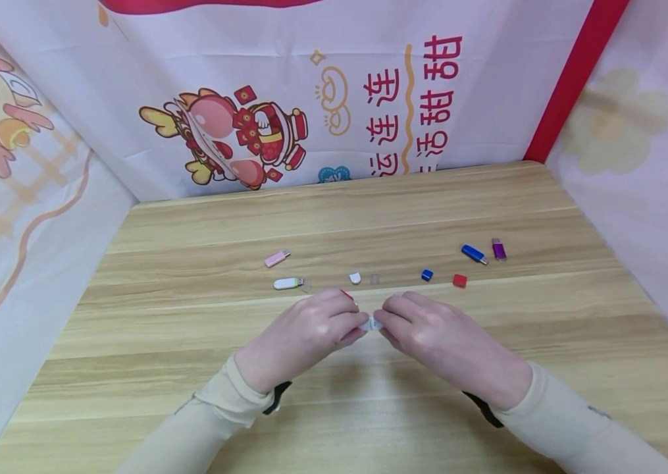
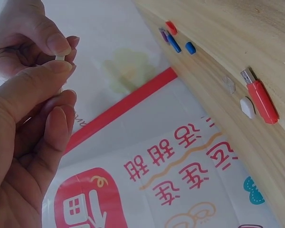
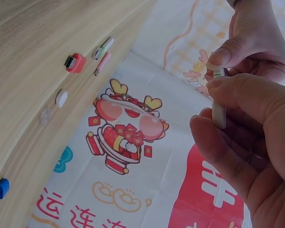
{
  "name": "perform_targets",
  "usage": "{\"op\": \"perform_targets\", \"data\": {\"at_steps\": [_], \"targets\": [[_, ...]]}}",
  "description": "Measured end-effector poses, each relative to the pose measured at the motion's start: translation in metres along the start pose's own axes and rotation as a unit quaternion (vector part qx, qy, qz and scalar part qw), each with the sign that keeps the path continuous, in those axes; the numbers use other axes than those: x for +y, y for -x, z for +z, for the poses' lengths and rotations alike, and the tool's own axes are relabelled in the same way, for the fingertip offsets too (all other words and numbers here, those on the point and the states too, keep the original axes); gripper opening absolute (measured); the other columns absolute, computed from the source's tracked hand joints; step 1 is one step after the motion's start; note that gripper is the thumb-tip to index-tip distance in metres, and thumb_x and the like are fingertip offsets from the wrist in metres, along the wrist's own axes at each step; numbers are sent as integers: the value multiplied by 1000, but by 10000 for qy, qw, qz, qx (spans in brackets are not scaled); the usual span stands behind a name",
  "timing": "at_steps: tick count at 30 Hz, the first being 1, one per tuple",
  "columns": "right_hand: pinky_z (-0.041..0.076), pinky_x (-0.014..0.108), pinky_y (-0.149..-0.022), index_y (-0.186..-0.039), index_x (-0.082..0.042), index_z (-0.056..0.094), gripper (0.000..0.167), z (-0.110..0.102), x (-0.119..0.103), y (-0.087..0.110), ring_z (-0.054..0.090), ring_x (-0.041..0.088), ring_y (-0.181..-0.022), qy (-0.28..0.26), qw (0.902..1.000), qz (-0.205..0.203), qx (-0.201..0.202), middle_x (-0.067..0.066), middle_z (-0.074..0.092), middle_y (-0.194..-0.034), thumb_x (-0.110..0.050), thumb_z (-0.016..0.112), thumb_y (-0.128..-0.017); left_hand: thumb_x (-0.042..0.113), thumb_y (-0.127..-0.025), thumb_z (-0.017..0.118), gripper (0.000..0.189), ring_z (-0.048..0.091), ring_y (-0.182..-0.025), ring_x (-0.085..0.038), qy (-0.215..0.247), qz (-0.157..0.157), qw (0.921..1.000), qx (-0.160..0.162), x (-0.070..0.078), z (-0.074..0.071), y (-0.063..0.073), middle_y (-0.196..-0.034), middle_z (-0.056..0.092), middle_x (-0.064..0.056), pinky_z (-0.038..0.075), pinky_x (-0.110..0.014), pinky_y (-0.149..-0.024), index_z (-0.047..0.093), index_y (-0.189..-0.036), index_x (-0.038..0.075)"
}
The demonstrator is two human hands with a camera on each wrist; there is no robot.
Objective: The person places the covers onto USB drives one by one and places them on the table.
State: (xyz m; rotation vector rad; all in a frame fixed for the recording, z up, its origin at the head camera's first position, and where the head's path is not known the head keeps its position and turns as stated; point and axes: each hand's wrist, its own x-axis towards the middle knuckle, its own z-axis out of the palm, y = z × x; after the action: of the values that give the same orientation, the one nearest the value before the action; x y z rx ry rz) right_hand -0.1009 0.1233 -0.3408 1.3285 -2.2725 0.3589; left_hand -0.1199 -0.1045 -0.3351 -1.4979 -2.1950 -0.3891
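Observation:
Above the middle of the table, my left hand [image 1: 318, 324] and right hand [image 1: 437, 328] meet fingertip to fingertip. Between them is a slim white USB stick [image 3: 219, 114] with a thin green band; its connector is hidden. Thumb and fingers of the right hand pinch its longer part, while those of the left hand pinch the other end. Just beyond the left hand lies a red USB stick [image 2: 261, 99], bare connector showing, mostly covered by that hand in the head view. Beside it are a white cap [image 1: 355, 278] and a clear cap [image 1: 374, 279].
Leftward lie a pink USB stick [image 1: 277, 258], a white-and-green one [image 1: 288, 284] and another small clear piece [image 1: 307, 288]. To the right are a blue cap [image 1: 426, 274], a red cap [image 1: 460, 280], a blue USB stick [image 1: 474, 254] and a purple one [image 1: 499, 249]. Printed cloth walls border the table.

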Motion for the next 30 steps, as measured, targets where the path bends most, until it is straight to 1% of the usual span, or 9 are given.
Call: {"op": "perform_targets", "data": {"at_steps": [12, 16, 21, 30], "targets": [[56, 22, -68, -98, 1, 73, 26, 0, 0, 0, 62, 14, -77, -165, 9998, 123, -38, 5, 65, -91, -5, 86, -76, 7, -84, 79, 12, 60, -83, -13, 206, -130, 9997, -2, 1, 0, 1, -90, 67, -2, 51, -17, -78, 75, -94, 4], [57, 23, -69, -98, 1, 74, 27, 0, 0, 0, 64, 14, -77, -227, 9996, 178, -49, 5, 65, -91, -6, 87, -75, 8, -83, 80, 13, 61, -84, -13, 293, -144, 9995, 43, 1, 1, 1, -90, 68, -2, 52, -17, -79, 75, -95, 4], [57, 24, -71, -99, 0, 74, 29, 0, 0, 0, 65, 14, -79, -443, 9986, 292, -21, 5, 66, -92, -8, 88, -74, 9, -82, 82, 16, 61, -84, -14, 367, -130, 9991, 163, 0, 2, 3, -90, 68, -2, 52, -18, -80, 75, -95, 4], [57, 23, -69, -98, -2, 74, 27, 4, 2, 3, 63, 12, -76, -793, 9960, 405, 63, 2, 66, -90, -9, 87, -75, 9, -83, 81, 16, 61, -85, -14, 582, -322, 9977, 97, 0, 5, 8, -90, 68, -2, 52, -18, -80, 75, -97, 4]]}}
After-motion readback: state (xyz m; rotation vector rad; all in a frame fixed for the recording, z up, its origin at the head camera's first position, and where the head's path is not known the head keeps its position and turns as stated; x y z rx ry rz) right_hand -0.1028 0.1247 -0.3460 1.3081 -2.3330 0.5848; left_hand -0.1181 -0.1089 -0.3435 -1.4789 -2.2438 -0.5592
